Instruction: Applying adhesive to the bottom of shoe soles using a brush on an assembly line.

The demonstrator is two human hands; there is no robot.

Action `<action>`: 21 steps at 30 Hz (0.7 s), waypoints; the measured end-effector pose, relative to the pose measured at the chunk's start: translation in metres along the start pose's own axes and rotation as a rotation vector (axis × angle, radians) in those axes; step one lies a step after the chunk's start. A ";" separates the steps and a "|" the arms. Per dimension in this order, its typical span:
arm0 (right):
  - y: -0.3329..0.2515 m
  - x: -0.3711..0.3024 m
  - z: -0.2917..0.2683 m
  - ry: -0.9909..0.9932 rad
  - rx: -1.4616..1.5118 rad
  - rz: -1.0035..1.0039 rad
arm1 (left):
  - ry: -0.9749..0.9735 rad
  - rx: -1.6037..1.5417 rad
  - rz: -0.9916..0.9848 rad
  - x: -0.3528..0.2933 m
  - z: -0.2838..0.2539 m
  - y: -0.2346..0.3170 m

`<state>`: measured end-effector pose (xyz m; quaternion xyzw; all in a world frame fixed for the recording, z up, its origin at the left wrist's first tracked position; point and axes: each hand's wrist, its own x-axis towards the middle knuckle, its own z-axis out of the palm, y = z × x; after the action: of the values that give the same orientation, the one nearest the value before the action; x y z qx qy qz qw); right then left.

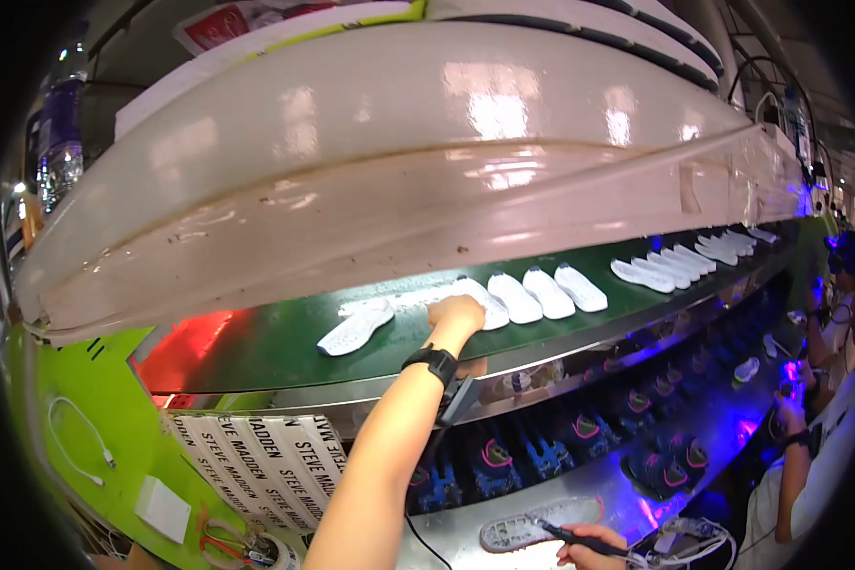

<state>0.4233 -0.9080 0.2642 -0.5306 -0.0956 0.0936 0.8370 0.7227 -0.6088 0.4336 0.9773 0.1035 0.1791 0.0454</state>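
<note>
My left hand (458, 313), a dark watch on its wrist, reaches over the green belt (275, 356). Its fingers are curled at the nearest white shoe sole (489, 309) of a short row; the fingertips are partly hidden. Another white sole (356, 328) lies alone to the left of that hand. At the lower edge my right hand (591, 548) is closed round a slim black-handled brush (606, 540). The brush's pale tip is over a greyish shoe sole (508, 534) lying on the metal shelf, though I cannot tell if it touches.
A cloudy plastic sheet (351, 180) hangs low above the belt. More white soles (646, 274) lie farther right. Dark shoe uppers (494, 461) line the lower shelf. Looped pale tubing (698, 543) lies at the lower right. A co-worker's arm (796, 465) is at the right.
</note>
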 end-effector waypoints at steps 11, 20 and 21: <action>-0.003 0.001 -0.003 -0.221 0.200 0.193 | -0.532 -1.982 -0.271 -0.288 -0.001 -0.078; 0.067 0.015 0.046 -0.550 -0.480 -0.140 | -0.487 -2.884 -0.682 -0.450 0.183 -0.046; 0.062 0.012 0.047 -0.493 -0.325 0.141 | -0.481 -2.883 -0.709 -0.453 0.182 -0.046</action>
<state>0.4194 -0.8377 0.2284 -0.6241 -0.2724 0.2610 0.6842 0.3659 -0.6728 0.1039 0.0263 0.0582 -0.0556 0.9964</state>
